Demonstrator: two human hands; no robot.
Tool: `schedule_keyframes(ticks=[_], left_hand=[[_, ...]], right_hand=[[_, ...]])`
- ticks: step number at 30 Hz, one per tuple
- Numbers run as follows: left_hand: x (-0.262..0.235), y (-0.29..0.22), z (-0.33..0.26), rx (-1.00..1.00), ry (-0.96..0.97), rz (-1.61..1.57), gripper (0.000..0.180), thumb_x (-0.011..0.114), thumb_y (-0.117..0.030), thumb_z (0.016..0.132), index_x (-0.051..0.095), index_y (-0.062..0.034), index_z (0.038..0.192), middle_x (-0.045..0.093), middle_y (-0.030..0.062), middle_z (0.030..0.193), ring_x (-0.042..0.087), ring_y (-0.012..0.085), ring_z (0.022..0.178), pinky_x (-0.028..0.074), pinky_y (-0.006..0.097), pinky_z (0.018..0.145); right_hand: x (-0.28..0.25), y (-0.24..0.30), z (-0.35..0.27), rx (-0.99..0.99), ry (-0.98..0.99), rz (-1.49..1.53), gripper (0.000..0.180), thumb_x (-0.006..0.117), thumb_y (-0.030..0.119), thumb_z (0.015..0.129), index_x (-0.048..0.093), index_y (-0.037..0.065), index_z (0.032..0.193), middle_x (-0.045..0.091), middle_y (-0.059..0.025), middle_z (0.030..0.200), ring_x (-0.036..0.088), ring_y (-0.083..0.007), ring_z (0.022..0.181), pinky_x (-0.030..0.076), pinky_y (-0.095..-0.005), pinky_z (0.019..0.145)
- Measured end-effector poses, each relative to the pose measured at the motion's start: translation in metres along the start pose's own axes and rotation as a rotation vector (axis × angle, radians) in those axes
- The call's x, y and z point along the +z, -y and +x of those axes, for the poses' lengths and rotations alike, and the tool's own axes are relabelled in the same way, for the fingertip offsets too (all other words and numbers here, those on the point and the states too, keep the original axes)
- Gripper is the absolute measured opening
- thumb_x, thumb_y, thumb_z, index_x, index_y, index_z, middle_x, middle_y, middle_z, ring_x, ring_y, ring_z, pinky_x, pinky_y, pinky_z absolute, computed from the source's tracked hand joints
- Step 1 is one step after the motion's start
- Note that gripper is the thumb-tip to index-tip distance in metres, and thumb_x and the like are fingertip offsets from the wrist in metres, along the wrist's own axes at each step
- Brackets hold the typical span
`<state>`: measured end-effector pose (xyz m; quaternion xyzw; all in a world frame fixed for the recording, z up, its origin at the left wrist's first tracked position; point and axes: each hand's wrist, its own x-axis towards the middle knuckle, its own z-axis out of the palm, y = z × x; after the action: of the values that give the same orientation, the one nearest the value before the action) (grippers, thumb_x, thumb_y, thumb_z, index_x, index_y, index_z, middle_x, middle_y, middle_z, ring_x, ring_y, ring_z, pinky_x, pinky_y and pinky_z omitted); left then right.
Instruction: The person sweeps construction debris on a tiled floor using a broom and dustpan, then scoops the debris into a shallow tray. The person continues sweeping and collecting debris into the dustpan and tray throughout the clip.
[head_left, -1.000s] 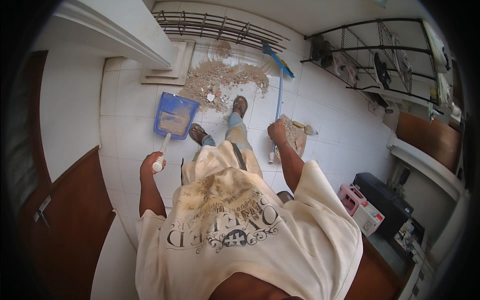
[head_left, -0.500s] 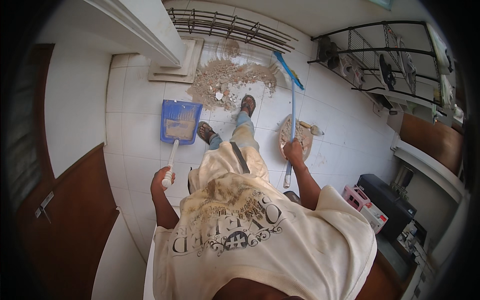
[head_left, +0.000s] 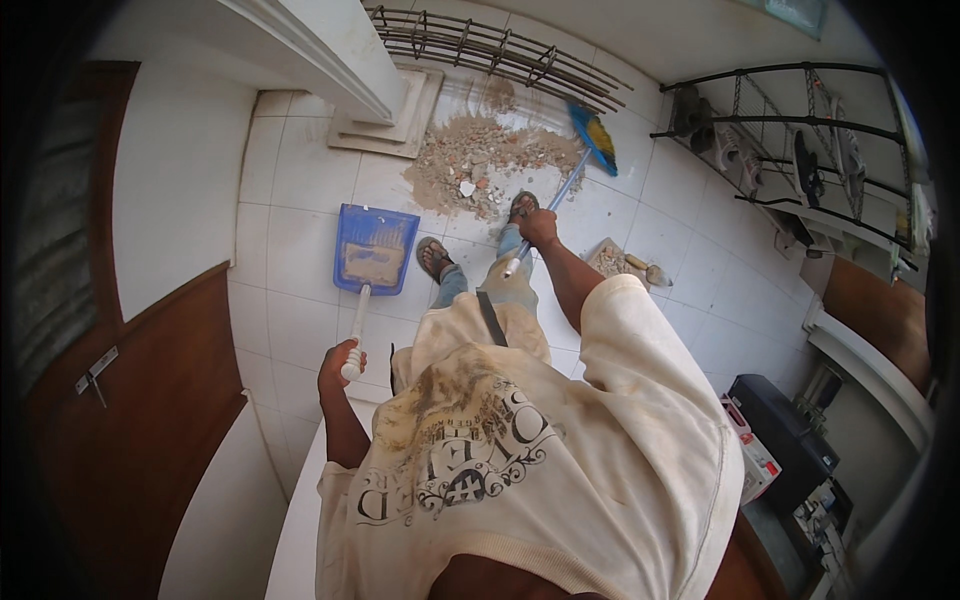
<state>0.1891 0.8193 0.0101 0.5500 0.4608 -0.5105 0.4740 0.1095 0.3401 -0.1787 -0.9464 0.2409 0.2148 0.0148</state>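
My left hand (head_left: 343, 366) is closed around the pale handle of a blue dustpan (head_left: 376, 226), which rests on the tiles with some grey dust in it. In my right hand (head_left: 539, 229) is the light-blue stick of a broom (head_left: 594, 138). The broom's blue head with yellow bristles is at the right end of a heap of rubble (head_left: 480, 165), made up of sand, grit and broken pieces. My feet in sandals stand just short of the heap. Past my right forearm, partly hidden by it, is a pan of rubble (head_left: 606, 260) with a trowel (head_left: 648, 270) beside it.
Steel rebar cages (head_left: 500, 52) lie along the far wall. A white column (head_left: 380, 110) stands left of the heap. On the right are a black shoe rack (head_left: 800, 140) and a dark box (head_left: 785, 425). A brown door (head_left: 150, 400) is at the left.
My right hand has swung left and forward with the broom, its stick now slanting across my leg. The broom head has tilted, showing yellow bristles. The dustpan stays in my left hand.
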Motion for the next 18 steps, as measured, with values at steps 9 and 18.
schedule_keyframes(ticks=[9, 18], left_hand=[[0.011, 0.015, 0.012, 0.037, 0.129, -0.068, 0.038, 0.060, -0.023, 0.080, 0.039, -0.0007, 0.103, 0.053, 0.0132, 0.069, 0.054, 0.0183, 0.050, 0.047, 0.026, 0.040], [0.011, 0.020, 0.021, 0.055, 0.105, -0.026, 0.031, 0.055, -0.020, 0.082, 0.042, 0.0002, 0.101, 0.053, 0.0127, 0.067, 0.054, 0.0183, 0.049, 0.045, 0.027, 0.038]], right_hand=[[-0.075, 0.024, 0.037, -0.550, 0.141, -0.384, 0.019, 0.054, 0.017, 0.075, 0.068, 0.007, 0.081, 0.066, -0.0094, 0.080, 0.064, -0.0242, 0.075, 0.045, -0.0412, 0.066], [-0.066, -0.015, -0.113, 0.019, 0.432, 0.341, 0.061, 0.048, 0.008, 0.078, 0.015, -0.019, 0.121, 0.061, -0.0274, 0.080, 0.063, -0.0361, 0.071, 0.052, -0.0410, 0.063]])
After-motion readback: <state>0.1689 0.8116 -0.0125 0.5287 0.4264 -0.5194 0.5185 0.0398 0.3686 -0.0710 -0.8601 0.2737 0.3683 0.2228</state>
